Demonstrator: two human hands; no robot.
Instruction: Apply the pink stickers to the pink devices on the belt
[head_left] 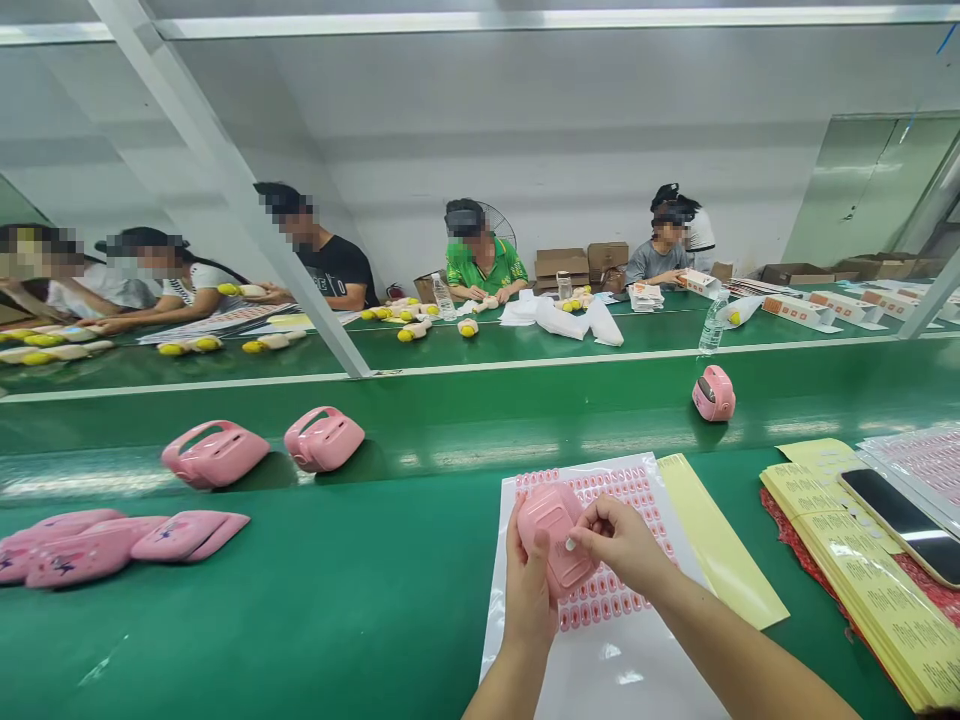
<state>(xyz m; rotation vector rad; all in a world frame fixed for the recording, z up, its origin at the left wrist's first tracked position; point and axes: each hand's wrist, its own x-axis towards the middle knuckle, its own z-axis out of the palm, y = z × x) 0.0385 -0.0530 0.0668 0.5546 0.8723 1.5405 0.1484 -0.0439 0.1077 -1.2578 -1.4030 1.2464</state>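
Observation:
My left hand (531, 575) grips a pink plastic shell (553, 515) with rounded corners, its flat face with a raised panel turned up towards me. Over that face my right hand (626, 540) is closed in a pinch. At its thumb tip shows a small white round piece (571, 544), perhaps a sticker, against the shell. Beneath both hands lies a white sheet (592, 660) with rows of small pink-and-red oval stickers (634, 487). A yellow sheet (724, 540) sticks out from under its right side.
Pink handled cases (217, 455) stand on the green conveyor belt (480, 435), with another case (714, 393) farther right. More pink parts (82, 545) lie left. On the right are yellow label sheets (862, 570) and a phone (904, 520). Co-workers (484, 260) sit across the line beyond a metal post (247, 210).

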